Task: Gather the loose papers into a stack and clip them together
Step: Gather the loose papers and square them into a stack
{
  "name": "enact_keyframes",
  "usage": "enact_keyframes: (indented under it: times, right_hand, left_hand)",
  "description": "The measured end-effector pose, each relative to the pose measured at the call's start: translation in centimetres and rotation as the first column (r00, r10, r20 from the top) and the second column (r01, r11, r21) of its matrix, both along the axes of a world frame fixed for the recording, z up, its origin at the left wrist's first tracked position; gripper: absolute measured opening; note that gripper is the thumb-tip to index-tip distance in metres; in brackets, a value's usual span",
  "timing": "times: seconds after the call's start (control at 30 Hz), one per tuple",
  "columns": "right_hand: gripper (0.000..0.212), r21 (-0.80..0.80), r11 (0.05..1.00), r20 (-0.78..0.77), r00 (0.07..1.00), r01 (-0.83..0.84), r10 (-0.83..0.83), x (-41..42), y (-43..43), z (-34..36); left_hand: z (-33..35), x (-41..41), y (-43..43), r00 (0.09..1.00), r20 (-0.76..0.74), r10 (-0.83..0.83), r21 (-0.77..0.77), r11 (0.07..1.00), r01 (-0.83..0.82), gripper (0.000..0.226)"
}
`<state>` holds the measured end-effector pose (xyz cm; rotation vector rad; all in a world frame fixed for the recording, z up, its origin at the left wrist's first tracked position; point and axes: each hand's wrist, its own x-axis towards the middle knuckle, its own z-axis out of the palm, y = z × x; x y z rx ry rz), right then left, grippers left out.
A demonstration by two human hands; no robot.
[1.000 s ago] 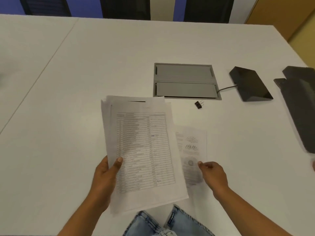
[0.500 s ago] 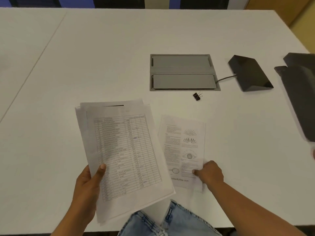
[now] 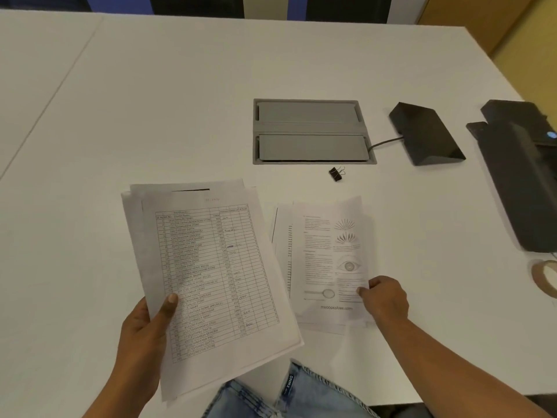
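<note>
We're looking down on a white worktop [image 3: 126, 116] and both hands are busy with paper. The left hand [image 3: 141, 336] is clamped on a stack [image 3: 208, 276] of sheets at its lower left edge, thumb on top over the printed table, fingers underneath. The stack is raised off the worktop, tilted, with its lower edge hanging out past the near edge above blue jeans [image 3: 271, 396]. Its sheets are not squared up: corners of the back ones fan out at the top left.

To the right, the right hand [image 3: 384, 300] pinches the right edge of a sheet [image 3: 328, 260] printed with text, fan-like drawings and an eye. The fingers are closed on that edge, thumb on top. The upper part of this sheet looks lifted and blurred, so we cannot tell how much of it touches the worktop. Under it, another page [image 3: 281, 245] peeks out on the left, lying flat, with a ruled column along its edge.

Beyond the papers, a small black clip [image 3: 336, 174] lies by itself on the worktop, well apart from both hands, just in front of a grey hatch [image 3: 312, 131] set into the surface. A cable runs from the hatch to a black wedge [image 3: 425, 134] on the right. Farther right sits a large black device [image 3: 521, 173], and a tape roll [image 3: 545, 279] shows at the right border.
</note>
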<state>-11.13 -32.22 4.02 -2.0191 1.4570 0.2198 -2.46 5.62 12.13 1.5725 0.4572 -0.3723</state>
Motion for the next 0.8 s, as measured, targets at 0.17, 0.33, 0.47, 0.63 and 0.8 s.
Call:
enact_keyframes:
  times: [0.17,0.33,0.47,0.63,0.8]
  right_hand:
    - [0.022,0.045,0.999,-0.003,1.0,-0.027,0.027,-0.1,0.8,-0.1]
    - [0.032,0.035,0.996,-0.033,0.996,-0.078,0.079,-0.3,2.3,-0.2]
    - [0.044,0.032,0.999,0.009,1.0,-0.019,0.019,-0.1,2.9,-0.3]
    - [0.052,0.039,0.997,0.027,0.997,0.068,-0.069,0.6,3.0,-0.8]
    - [0.058,-0.009,0.993,0.038,0.993,0.114,-0.113,0.4,2.9,-1.2]
  left_hand:
    - [0.1,0.0,-0.3,1.0,-0.011,0.005,0.005,1.0,-0.004,0.019]
    - [0.3,0.1,-0.4,1.0,-0.029,0.003,0.022,1.0,-0.002,0.02]
    - [0.6,0.0,-0.3,1.0,-0.021,0.008,0.028,1.0,-0.008,0.016]
    - [1.0,0.4,-0.3,0.999,-0.001,0.034,0.022,0.999,-0.034,0.028]
    - [0.9,0.4,-0.4,1.0,0.009,0.02,0.029,0.999,-0.02,0.025]
